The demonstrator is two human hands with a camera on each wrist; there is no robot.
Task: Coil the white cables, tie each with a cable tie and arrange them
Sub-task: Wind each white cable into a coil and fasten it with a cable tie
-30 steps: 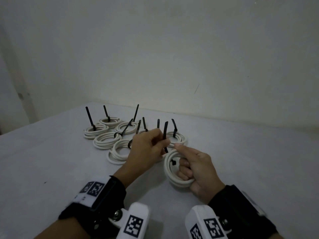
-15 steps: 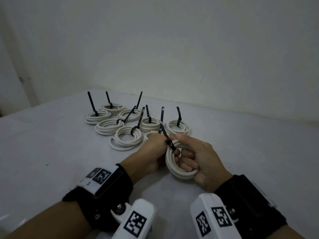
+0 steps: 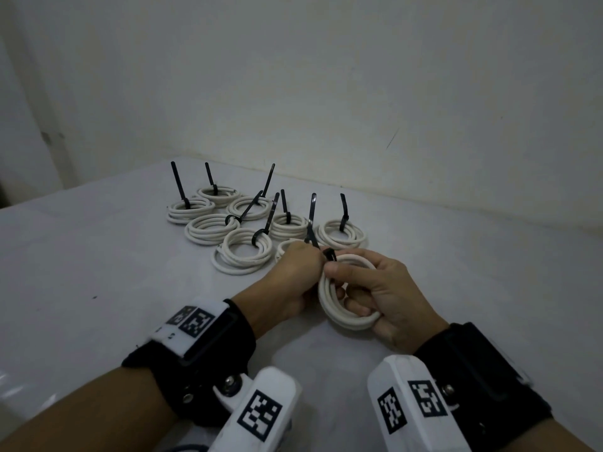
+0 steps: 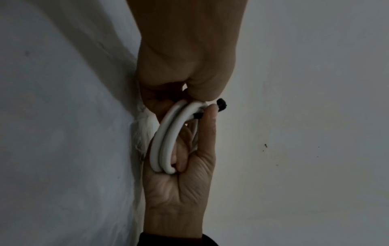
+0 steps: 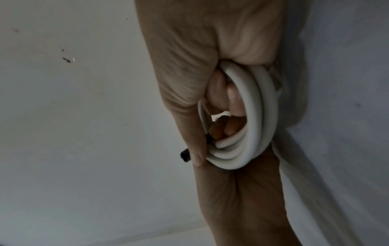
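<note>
A coiled white cable (image 3: 346, 318) stands on edge just above the table, and my right hand (image 3: 339, 285) grips it, fingers through the loop and thumb on its top rim. A black cable tie (image 3: 329, 255) wraps the coil's upper left rim, its head beside my right thumb. My left hand (image 3: 318, 261) is curled against that rim and pinches the tie's tail. In the left wrist view the coil (image 4: 164, 141) and tie head (image 4: 221, 104) show between both hands. The right wrist view shows the coil (image 5: 252, 116) in my curled fingers, with the tie head (image 5: 185, 154) at the thumb tip.
Several tied white coils (image 3: 244, 252) with upright black tie tails lie grouped just beyond my hands; one (image 3: 341, 234) sits right behind the held coil. The grey table (image 3: 98, 288) ends at a pale wall (image 3: 326, 93) behind them.
My left hand came down from above the coil to its left rim, and the tie's upright tail went with it. The tie now sits close on the coil.
</note>
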